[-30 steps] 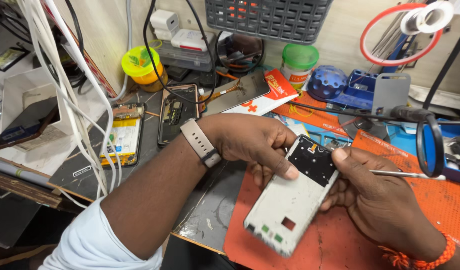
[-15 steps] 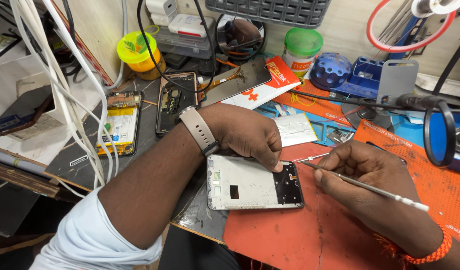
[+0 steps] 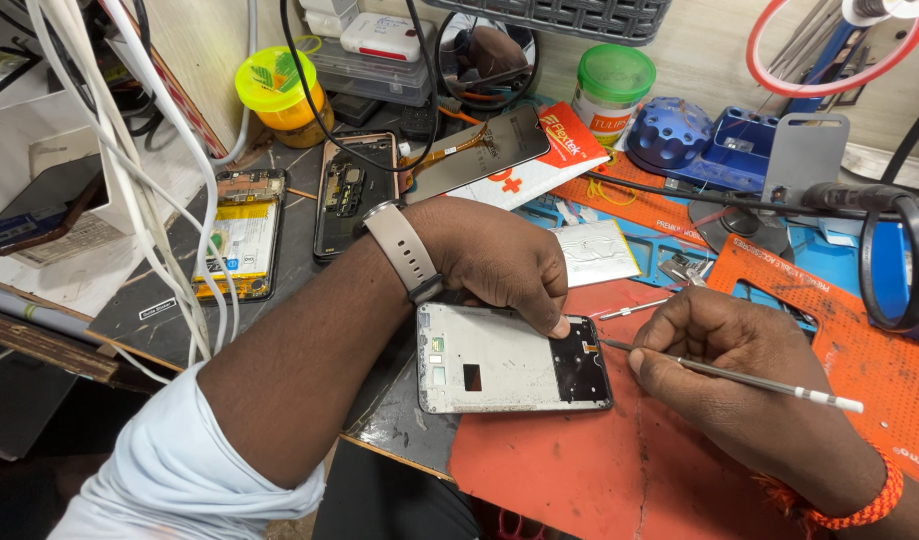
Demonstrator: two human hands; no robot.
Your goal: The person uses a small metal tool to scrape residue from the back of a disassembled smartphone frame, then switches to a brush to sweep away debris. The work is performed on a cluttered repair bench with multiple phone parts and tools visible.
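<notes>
The phone frame (image 3: 514, 358) lay flat in the middle of the picture, partly on the orange mat (image 3: 579, 470) and partly on the dark bench to its left. The left hand (image 3: 494, 260) came in from the lower left with a pale watch (image 3: 404, 250) on the wrist. It was curled over the frame's top edge, and one fingertip pressed down on it to keep it from sliding. The right hand (image 3: 734, 375) sat in the lower right, closed around a thin metal tool (image 3: 729, 375), pinched like a pencil. The tool's tip touched the frame's dark right end.

The frame looked light, thin and stiff, but easy to bend or scratch. The safest place to hold it seemed to be its outer edges, not the dark part with small bits inside.

Below the frame the mat had open room. Above it things were crowded: an opened phone (image 3: 349, 195) and a yellow battery (image 3: 241, 245) in the upper left, and white cables (image 3: 159, 170) hanging close by. A metal plate (image 3: 597, 252) lay just above the frame.
</notes>
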